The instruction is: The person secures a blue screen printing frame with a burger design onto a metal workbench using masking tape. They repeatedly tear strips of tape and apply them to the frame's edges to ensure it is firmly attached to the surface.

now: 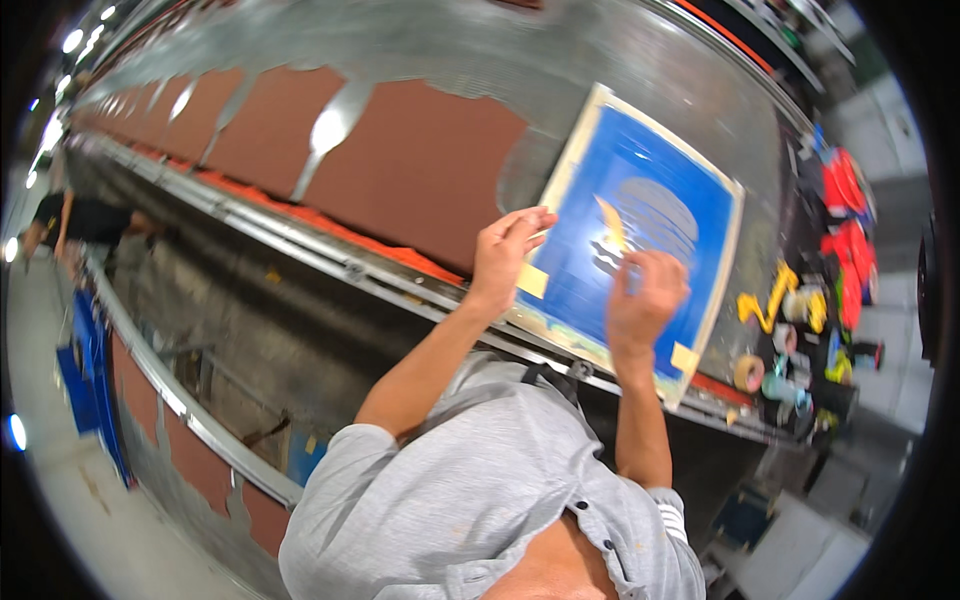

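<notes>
As I look down past the grey shirt [470,490], both hands stand apart from each other. At twelve o'clock the left hand [498,258] bunches its fingertips beside the blue screen [625,150]; at one o'clock the right hand [645,308] curls over that screen, blurred, and I cannot tell whether either pinches anything. The screen lies on the grey tabletop [440,60] at one o'clock. I judge it light and stiff, its face slick and easily marked, so I favour gripping opposite sides of its pale border [567,170]. Farther off, brown panels [440,160] run toward eleven o'clock, a tape roll [748,373] sits at two, and a co-worker [90,222] shows at ten.
</notes>
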`<state>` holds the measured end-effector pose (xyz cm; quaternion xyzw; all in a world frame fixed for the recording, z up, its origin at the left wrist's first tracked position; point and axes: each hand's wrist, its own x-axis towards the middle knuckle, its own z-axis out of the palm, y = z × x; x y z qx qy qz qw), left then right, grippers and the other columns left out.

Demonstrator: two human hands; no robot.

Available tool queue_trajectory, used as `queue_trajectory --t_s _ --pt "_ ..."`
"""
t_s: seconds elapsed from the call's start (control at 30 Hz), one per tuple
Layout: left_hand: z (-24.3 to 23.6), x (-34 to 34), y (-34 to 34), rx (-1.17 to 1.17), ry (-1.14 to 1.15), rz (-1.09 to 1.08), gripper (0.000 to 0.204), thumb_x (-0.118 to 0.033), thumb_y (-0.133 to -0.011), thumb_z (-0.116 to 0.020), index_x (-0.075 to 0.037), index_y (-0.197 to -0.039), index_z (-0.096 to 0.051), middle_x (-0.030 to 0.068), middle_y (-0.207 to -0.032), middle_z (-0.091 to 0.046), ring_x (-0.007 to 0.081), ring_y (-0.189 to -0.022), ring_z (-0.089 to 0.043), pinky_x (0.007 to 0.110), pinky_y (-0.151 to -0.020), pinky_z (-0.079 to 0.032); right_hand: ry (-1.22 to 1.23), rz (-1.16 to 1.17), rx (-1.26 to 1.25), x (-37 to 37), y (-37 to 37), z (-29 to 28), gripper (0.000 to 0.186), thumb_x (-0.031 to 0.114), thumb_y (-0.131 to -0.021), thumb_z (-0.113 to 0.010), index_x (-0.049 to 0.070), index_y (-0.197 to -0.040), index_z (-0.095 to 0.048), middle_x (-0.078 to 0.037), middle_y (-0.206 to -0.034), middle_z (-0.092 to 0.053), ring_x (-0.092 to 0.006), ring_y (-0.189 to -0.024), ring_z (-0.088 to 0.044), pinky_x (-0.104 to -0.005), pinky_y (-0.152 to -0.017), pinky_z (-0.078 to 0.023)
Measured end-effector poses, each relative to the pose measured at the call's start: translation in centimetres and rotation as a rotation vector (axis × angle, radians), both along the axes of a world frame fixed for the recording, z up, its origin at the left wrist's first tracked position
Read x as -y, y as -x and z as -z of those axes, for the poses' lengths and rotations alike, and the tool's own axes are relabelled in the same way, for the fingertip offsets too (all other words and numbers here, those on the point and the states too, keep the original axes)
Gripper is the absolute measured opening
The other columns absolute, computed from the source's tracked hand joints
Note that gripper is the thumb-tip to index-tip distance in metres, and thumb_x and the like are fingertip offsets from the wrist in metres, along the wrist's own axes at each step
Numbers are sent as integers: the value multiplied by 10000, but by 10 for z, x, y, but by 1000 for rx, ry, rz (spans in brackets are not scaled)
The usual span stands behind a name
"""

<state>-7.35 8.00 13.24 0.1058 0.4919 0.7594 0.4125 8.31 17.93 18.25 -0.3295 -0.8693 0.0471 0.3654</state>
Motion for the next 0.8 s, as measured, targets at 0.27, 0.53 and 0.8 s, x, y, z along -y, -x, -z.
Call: queue_trajectory --t_s 0.27,0.53,0.8 --pt "10 8 -15 455 -281 240 738 -513 -1050 -391 69 -1495 -303 174 -1514 -427 252 -1372 -441 389 -1119 -389 339 -375 53 41 18 13 115 67 -752 -731 87 -830 -649 -34 -807 -645 -220 -852 -604 -398 -791 -389" --pt "24 15 -18 495 -234 272 756 -397 -1015 -555 26 -1544 -217 155 -1588 -320 228 -1400 -405 361 -1071 -396 299 -380 206 24 9 5 104 99 -762 -761 95 -793 -662 -2 -818 -662 -192 -857 -596 -361 -796 -380" --pt "50 13 -28 593 -120 127 702 -331 -978 -622 -61 -1534 -290 7 -1407 -482 125 -1287 -446 387 -1035 -377 50 -353 289 39 7 13 96 111 -745 -744 111 -791 -660 15 -819 -635 -209 -896 -572 -394 -811 -377"
